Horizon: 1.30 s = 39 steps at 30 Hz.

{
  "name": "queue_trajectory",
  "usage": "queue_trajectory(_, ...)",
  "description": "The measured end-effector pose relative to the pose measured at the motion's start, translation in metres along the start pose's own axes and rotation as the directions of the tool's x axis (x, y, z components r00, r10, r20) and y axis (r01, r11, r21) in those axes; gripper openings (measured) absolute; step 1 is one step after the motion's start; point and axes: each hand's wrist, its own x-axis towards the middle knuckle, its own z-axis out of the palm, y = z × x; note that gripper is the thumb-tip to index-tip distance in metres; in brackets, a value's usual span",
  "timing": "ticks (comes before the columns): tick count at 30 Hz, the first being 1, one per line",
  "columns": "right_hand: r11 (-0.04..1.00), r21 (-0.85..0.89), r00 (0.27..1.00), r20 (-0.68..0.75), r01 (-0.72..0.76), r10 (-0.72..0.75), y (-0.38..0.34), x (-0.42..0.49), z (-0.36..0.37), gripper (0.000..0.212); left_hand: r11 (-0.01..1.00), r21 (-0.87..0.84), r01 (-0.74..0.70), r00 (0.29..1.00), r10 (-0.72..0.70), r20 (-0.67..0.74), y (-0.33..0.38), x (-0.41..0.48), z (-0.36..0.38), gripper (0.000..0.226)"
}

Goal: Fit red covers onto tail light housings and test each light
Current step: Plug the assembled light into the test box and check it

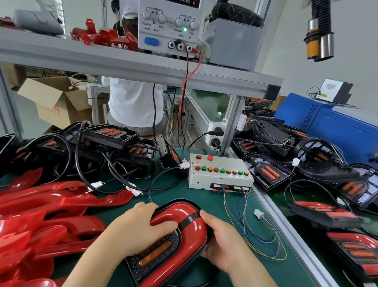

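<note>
While the power supply (168, 17) reads 12.00 V, your left hand (136, 227) and right hand (223, 241) clasp the tail light (195, 232), curved end toward the far edge of the bench (202, 196).

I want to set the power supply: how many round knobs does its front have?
4, in one row on the power supply: current coarse knob, current fine knob, voltage coarse knob, voltage fine knob. None appears hidden.

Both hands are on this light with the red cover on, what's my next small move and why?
Probably plug the light's lead into the loose white connector near the test box: the red cover looks seated on the housing, and the power supply reads zero current.
</note>
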Motion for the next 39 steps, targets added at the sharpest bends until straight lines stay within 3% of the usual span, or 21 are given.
queue_trajectory(3, 1.0, 0.004, 0.999, -0.024, 0.026, -0.026, 0.001, 0.0, 0.002, 0.031, 0.985, 0.158, 0.064, 0.984, -0.036, -0.173, 0.012, 0.002, 0.012, 0.064)
queue_trajectory(7, 0.998, 0.012, 0.996, -0.06, 0.059, -0.058, 0.003, 0.001, 0.004, 0.026, 0.931, 0.345, 0.116, 0.937, 0.013, -0.349, 0.018, 0.004, 0.028, 0.06)
queue_trajectory(13, 0.995, 0.014, 0.992, -0.078, 0.096, -0.094, 0.007, 0.0, 0.0, 0.032, 0.943, 0.299, 0.145, 0.968, -0.073, -0.242, 0.021, 0.007, 0.025, 0.058)
queue_trajectory(17, 0.994, -0.021, 0.99, -0.088, 0.107, -0.108, 0.005, -0.005, -0.006, 0.027, 0.985, 0.135, 0.104, 0.995, -0.103, -0.019, 0.025, 0.012, 0.012, 0.055)
queue_trajectory(19, 0.992, -0.045, 0.987, -0.108, 0.115, -0.119, 0.005, -0.008, -0.01, 0.027, 0.989, 0.144, 0.046, 0.996, -0.056, 0.069, 0.026, 0.024, 0.003, 0.055)
queue_trajectory(21, 0.992, -0.053, 0.985, -0.125, 0.112, -0.118, 0.006, -0.009, -0.015, 0.03, 0.986, 0.166, 0.033, 0.999, -0.026, -0.043, 0.025, 0.047, -0.004, 0.042)
queue_trajectory(25, 0.994, -0.065, 0.99, -0.109, 0.083, -0.089, 0.01, -0.014, -0.024, 0.048, 0.945, 0.278, 0.174, 0.961, -0.102, -0.257, 0.022, 0.094, -0.013, 0.043)
queue_trajectory(28, 0.997, -0.057, 0.993, -0.105, 0.051, -0.057, 0.009, -0.018, -0.027, 0.05, 0.846, 0.486, 0.217, 0.966, -0.116, -0.229, 0.013, 0.117, -0.005, 0.043)
queue_trajectory(32, 0.999, -0.033, 0.991, -0.134, 0.015, -0.019, 0.005, -0.02, -0.025, 0.046, 0.731, 0.658, 0.184, 0.973, -0.039, -0.228, 0.005, 0.13, 0.012, 0.026)
queue_trajectory(36, 1.0, -0.022, 0.985, -0.171, 0.016, -0.02, 0.001, -0.017, -0.029, 0.05, 0.796, 0.589, 0.14, 0.932, 0.095, -0.35, 0.012, 0.125, 0.003, 0.031)
queue_trajectory(39, 0.998, -0.016, 0.981, -0.186, 0.057, -0.059, -0.001, -0.016, -0.035, 0.048, 0.918, 0.397, -0.005, 0.918, 0.162, -0.363, 0.027, 0.108, -0.018, 0.035)
